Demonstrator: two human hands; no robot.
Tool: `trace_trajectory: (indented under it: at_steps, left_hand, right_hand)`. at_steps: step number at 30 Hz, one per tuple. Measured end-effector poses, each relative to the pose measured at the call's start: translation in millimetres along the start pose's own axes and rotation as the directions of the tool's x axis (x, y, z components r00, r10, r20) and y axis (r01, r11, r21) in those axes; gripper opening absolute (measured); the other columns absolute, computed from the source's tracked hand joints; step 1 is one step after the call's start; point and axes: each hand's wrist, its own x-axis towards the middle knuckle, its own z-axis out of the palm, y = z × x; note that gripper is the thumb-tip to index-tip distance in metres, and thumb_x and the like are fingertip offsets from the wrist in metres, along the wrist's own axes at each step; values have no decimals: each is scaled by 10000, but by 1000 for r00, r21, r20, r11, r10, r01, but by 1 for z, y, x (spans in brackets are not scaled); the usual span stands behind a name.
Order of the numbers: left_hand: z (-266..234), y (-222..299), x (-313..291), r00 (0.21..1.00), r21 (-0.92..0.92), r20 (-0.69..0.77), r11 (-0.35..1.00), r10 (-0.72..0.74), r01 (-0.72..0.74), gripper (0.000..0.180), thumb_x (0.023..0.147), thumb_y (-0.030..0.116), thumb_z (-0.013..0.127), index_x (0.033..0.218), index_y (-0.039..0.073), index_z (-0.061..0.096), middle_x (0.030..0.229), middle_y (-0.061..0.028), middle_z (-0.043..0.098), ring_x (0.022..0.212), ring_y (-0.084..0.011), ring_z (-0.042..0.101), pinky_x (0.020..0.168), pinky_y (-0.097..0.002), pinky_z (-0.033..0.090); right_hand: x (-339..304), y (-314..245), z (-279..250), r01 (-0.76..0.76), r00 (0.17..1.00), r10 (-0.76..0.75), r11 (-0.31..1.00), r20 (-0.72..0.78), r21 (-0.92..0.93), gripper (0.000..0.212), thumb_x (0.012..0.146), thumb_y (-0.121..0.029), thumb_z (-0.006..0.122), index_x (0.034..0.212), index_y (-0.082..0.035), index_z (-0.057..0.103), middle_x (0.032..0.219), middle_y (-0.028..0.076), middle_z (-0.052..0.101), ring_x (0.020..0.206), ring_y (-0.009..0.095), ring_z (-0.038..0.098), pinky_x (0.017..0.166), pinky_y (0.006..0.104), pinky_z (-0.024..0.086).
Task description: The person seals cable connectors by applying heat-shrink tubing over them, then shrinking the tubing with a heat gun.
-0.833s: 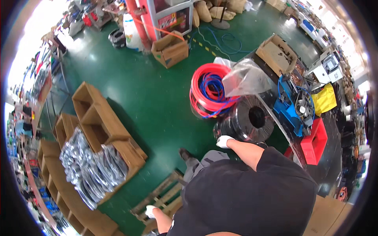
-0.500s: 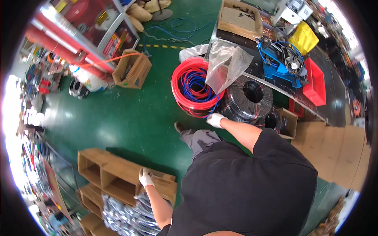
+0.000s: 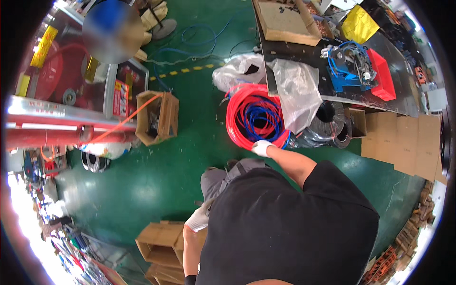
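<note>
Red tubing coil (image 3: 251, 118), with blue tubing wound inside it, stands on the green floor (image 3: 142, 185) at about one o'clock from the person, just beside the cluttered surface (image 3: 342, 102) and a clear plastic bag (image 3: 299, 92). The gloved right hand (image 3: 261, 147) rests on its lower rim, fingers seemingly curled over the tubing. The gloved left hand (image 3: 198, 220) hangs near cardboard boxes (image 3: 159, 242) at seven o'clock; whether its fingers grip anything cannot be told. Coil looks gripped but not yet lifted.

- The right hand (image 3: 261, 147) rested on the hose coil (image 3: 254, 116), which stood on the floor beside the bench (image 3: 304, 50).
- A plastic sheet (image 3: 299, 92) hung off the bench edge over the coil.
- An open carton (image 3: 159, 116) sat left of the coil.
- The left hand (image 3: 199, 219) touched a box (image 3: 159, 242) nearer the person.
</note>
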Motion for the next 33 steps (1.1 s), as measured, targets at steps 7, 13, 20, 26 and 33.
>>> trace_trajectory:
  at_steps: [7,13,20,26,33]
  left_hand:
    - [-182,96,90,993,600,53,792,101,-112,693,844,448,767,1447,148,601,1406,-196,635,1318,-414,585,1101,-440,485]
    - [-316,181,143,976,715,144,664,164,-218,700,839,476,753,1449,166,604,1446,-170,627,1368,-372,567,1139,-431,463]
    - [-423,276,214,898,688,439,639,9,-343,773,860,349,785,1544,132,499,1510,-181,563,1382,-377,551,1158,-425,455]
    - [-502,352,326,863,650,484,719,-143,-245,879,862,344,822,1612,136,412,1601,-196,474,1478,-357,469,1213,-403,402]
    - [-541,482,492,914,763,385,601,-128,-237,749,884,412,752,1533,120,517,1463,-198,604,1343,-390,587,1123,-443,481]
  right_hand:
    - [74,-156,-47,126,958,-114,992,-261,28,386,992,-317,557,1201,-68,765,1218,197,744,1179,371,690,1047,445,522]
    - [133,-175,-72,-77,965,60,995,-255,-56,426,984,-392,572,1168,-70,781,1171,220,746,1129,359,716,1014,424,533]
    - [158,-206,-94,-187,904,417,592,-99,784,321,1000,-238,599,1167,-15,758,1021,140,783,922,233,738,843,378,556]
    - [234,-180,-125,-256,861,509,460,-16,850,295,977,-209,640,1175,-18,745,875,105,741,738,241,685,676,408,530]
    - [314,-183,-320,-357,808,586,403,62,843,262,992,-241,561,1094,-86,745,808,88,672,649,220,609,580,419,473]
